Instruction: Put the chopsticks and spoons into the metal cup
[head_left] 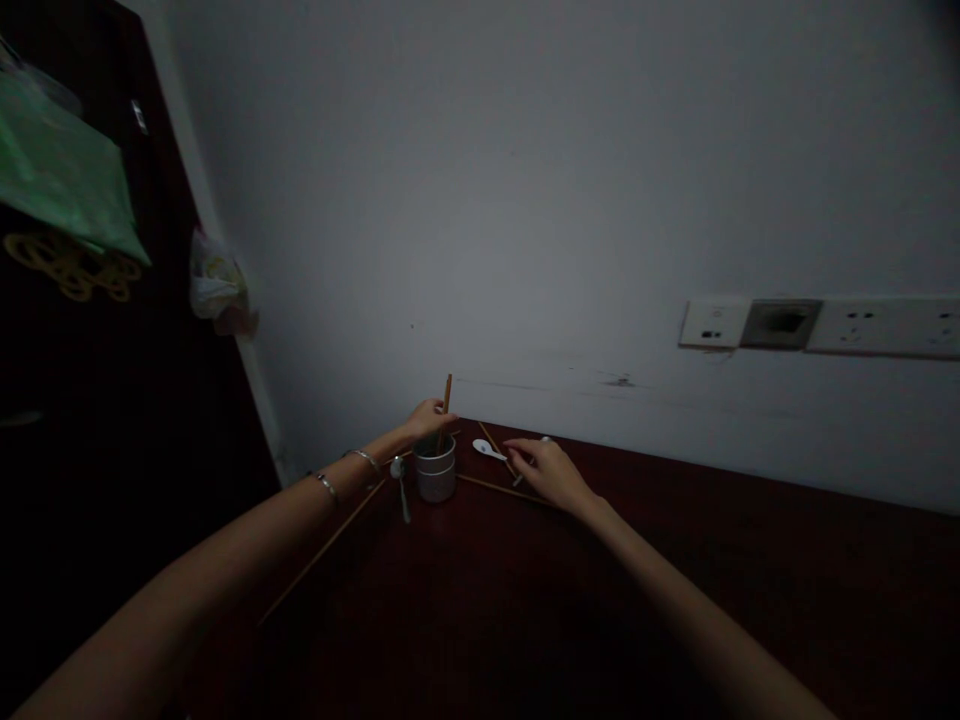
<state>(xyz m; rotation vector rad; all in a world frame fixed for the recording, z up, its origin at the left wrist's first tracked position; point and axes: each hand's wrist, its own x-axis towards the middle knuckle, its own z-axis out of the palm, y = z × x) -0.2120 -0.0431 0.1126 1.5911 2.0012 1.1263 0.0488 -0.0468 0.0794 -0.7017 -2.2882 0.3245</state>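
Note:
My left hand (429, 418) is closed around upright chopsticks (448, 390), whose lower ends are inside a grey cup (436, 478). The cup stands on the dark red table. To the right of it, my right hand (553, 472) hovers low over the table, thumb and index finger slightly apart. Its fingertips are close to the handle of a white soup spoon (487, 449); in the dim light I see no clear grip on it. A metal spoon (403, 490) lies left of the cup.
Loose chopsticks lie about the cup: one long chopstick (326, 552) toward the front left, another chopstick (499, 487) by my right hand. A pale wall rises behind the table (480, 600), with sockets (851, 326) at right. Bags (217, 283) hang near a dark door.

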